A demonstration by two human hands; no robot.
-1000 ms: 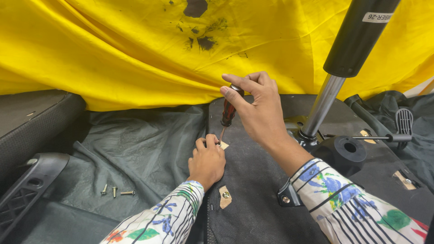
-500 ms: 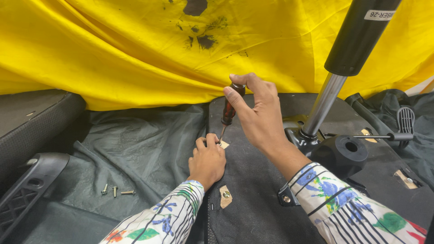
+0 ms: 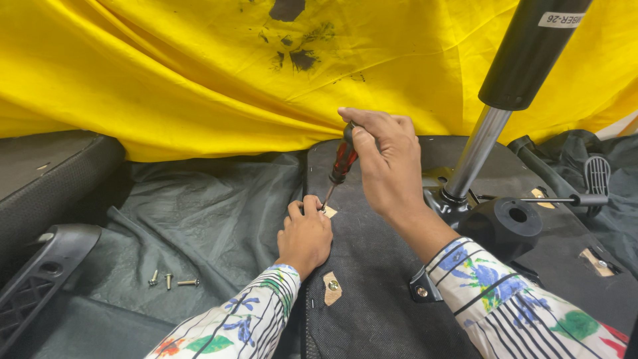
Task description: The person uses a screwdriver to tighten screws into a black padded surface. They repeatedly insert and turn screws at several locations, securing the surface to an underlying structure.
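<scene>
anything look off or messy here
Dark stains blotch the yellow cloth near its top edge. Three loose screws lie scattered on the dark sheet, left of the left hand.

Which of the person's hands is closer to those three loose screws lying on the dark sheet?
The left hand. It rests on the seat base just right of the loose screws, steadying the screwdriver tip. The right hand is higher and farther right, gripping the screwdriver handle.
</scene>
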